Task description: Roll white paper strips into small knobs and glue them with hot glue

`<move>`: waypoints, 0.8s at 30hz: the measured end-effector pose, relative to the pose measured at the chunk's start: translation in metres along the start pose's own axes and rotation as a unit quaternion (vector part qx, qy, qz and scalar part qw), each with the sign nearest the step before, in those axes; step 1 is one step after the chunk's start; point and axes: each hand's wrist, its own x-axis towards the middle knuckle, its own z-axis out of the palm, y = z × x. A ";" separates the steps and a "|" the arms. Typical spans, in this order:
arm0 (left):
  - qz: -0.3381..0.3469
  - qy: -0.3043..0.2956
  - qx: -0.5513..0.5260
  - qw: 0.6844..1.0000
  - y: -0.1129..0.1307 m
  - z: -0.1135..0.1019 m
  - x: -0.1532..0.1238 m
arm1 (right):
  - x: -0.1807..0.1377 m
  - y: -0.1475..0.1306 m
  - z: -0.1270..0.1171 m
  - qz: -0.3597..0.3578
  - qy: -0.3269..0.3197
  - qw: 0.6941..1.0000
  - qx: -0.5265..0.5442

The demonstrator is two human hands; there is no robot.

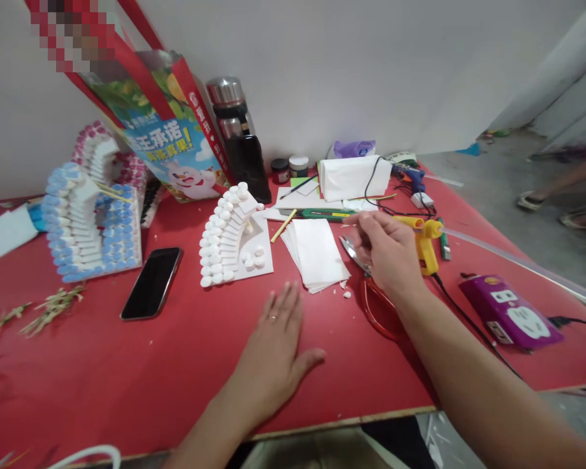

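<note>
Head view: a white fan-shaped model [230, 240] is seen on the red table [185, 371], its outer curve lined with rounded white pieces, its inner side stepped with narrow white strips, all set on a pale flat base where a few more round pieces are clustered. Beside it, a stack of white paper sheets [320, 251] is slightly fanned along its left edge, and small white scraps are scattered at its near right corner.

The left hand [276, 348] is laid palm down on the table, fingers extended and thumb spread, with nothing gripped. The model is placed just beyond its fingertips and to the left, untouched; the stack is placed beyond and to the right.

The right hand [385, 247] is curled, fingertips drawn close together; whether anything is pinched cannot be told. By it, the red-handled scissors [366, 286] are partly covered, and the yellow glue gun [426, 247] is seen to its right. The stack is positioned to its left, apart from the fingers.
</note>
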 end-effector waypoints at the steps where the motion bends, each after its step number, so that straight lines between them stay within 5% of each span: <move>1: 0.026 -0.025 -0.011 0.999 0.009 -0.001 0.005 | -0.002 -0.007 -0.003 -0.033 0.019 0.998 -0.045; 4: 0.103 -0.077 -0.026 0.991 0.034 -0.008 0.014 | -0.017 -0.031 -0.014 -0.124 0.009 0.951 -0.284; 7: 0.097 -0.039 0.022 0.994 0.044 -0.010 0.015 | -0.043 -0.042 -0.030 -0.148 -0.079 0.811 -0.560; 9: 0.129 -0.014 0.045 0.991 0.044 -0.007 0.015 | -0.061 -0.036 -0.043 -0.132 -0.109 0.739 -0.652; 12: 0.176 0.013 0.064 0.982 0.037 0.002 0.024 | -0.076 -0.016 -0.063 -0.125 -0.171 0.680 -0.702; 19: 0.085 0.044 0.114 0.989 0.014 0.004 0.050 | -0.067 -0.006 -0.068 -0.133 -0.137 0.630 -0.753; 22: 0.090 0.064 0.114 0.987 0.007 -0.001 0.048 | -0.069 -0.009 -0.051 -0.159 -0.130 0.670 -0.713; 24: 0.099 0.079 0.104 0.987 0.003 -0.002 0.045 | -0.077 -0.003 -0.037 -0.184 -0.184 0.700 -0.666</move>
